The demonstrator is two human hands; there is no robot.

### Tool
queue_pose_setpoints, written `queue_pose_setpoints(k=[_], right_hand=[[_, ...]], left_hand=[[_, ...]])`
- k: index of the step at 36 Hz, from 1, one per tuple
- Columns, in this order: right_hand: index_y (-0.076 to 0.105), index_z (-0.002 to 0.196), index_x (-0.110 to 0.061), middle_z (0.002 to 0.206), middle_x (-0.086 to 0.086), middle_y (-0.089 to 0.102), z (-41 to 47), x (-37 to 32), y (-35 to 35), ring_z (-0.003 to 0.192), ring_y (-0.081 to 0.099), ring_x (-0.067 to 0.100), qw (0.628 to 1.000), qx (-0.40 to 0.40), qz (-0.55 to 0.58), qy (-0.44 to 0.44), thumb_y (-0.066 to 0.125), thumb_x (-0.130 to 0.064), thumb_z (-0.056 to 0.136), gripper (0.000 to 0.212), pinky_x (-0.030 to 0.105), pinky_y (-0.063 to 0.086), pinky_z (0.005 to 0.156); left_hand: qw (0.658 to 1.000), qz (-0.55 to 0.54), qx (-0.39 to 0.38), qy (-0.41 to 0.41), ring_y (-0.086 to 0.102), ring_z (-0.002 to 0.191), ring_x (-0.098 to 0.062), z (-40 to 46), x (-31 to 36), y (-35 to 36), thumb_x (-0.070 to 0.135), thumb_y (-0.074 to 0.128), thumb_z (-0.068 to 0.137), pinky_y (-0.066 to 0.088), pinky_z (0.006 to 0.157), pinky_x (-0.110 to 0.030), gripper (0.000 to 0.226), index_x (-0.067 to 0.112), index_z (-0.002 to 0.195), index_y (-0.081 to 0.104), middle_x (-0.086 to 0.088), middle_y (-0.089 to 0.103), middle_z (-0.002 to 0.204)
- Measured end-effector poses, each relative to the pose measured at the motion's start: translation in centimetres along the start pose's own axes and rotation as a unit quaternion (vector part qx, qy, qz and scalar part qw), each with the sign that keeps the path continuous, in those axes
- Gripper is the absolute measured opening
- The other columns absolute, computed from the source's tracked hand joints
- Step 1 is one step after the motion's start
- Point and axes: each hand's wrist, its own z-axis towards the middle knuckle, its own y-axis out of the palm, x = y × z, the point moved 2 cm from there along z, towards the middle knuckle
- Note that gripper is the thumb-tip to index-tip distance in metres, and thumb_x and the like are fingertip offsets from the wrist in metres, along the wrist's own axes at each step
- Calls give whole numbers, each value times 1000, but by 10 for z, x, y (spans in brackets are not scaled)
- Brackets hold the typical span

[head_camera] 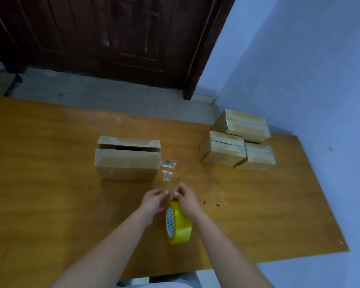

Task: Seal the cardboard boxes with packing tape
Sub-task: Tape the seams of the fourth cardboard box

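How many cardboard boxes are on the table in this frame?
4. One box with a gap between its flaps sits mid-table, ahead of the hands. Three more cluster at the far right: rear, front left, front right. Others could be hidden behind them.

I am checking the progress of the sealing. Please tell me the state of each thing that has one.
Open box: flaps not closed, gap on top, loose tape at its right corner.
Three boxes: closed, grouped at the right.
Tape roll: on edge, strip pulled out.
Left hand: pinches the strip.
Right hand: pinches the strip.
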Motion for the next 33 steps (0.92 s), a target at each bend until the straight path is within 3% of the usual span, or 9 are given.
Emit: queue_pose_setpoints(k=[4,7,11,15,18,22,26,28,33], right_hand=[[43,78,-21,78,-4,54,-13,1,4,77,53,16,999,31,-6,-13,51,-4,92,23,28,41,71],[50,101,-19,105,-1,50,-29,3,8,95,56,17,996,72,-23,-48,51,-15,96,7,24,44,78],[19,150,-28,130,-4,34,-48,4,1,116,48,12,987,120,91,-58,53,-20,96,64,27,44,97],[39,134,-31,126,-4,51,-62,-6,-28,107,54,3,961,141,236,-39,54,-31,94,43,20,48,84],[61,111,-19,109,1,65,-71,-18,-54,99,62,12,963,114,236,-70,60,-49,85,40,21,50,78],[57,114,-27,110,-6,66,-75,-43,-78,101,63,6,974,77,176,-121,69,-61,62,63,22,51,81],[51,111,-35,109,-11,62,-69,-89,-98,97,58,-4,961,131,121,-212,81,-35,71,49,15,49,79],[51,103,-33,99,-4,62,-67,-119,-111,89,59,4,947,163,84,-265,79,-17,74,44,20,49,72],[48,92,-39,84,-13,55,-66,-181,-128,75,53,1,928,171,-20,-331,65,-18,66,38,15,38,59]], left_hand=[[995,49,9,87,61,72,-21,-13,9,1,9,57,93,50,58,-23,16,9,77,60,-5,65,73],[976,139,41,164,62,70,-22,-17,19,-3,10,59,92,53,69,-34,22,13,70,64,0,64,64],[923,293,57,242,63,70,-16,-31,44,2,27,60,90,50,71,-33,27,23,64,61,5,66,65],[883,354,69,301,62,75,-11,-53,75,14,34,54,93,47,69,-31,24,32,70,63,9,67,73],[905,276,76,315,63,77,-13,-62,102,19,32,56,90,50,73,-33,18,30,76,68,9,68,75],[959,13,55,277,66,75,-24,-68,146,22,19,60,89,55,70,-35,21,23,69,66,-4,70,77],[962,-134,27,235,66,60,-12,-82,191,15,11,53,96,53,58,-24,18,12,79,57,-7,67,79],[955,-173,16,240,66,55,-9,-89,209,8,11,52,97,53,54,-22,16,11,83,58,-7,67,81],[925,-232,37,300,69,57,-13,-107,240,-12,10,53,97,58,62,-24,14,8,87,62,-5,70,84]])
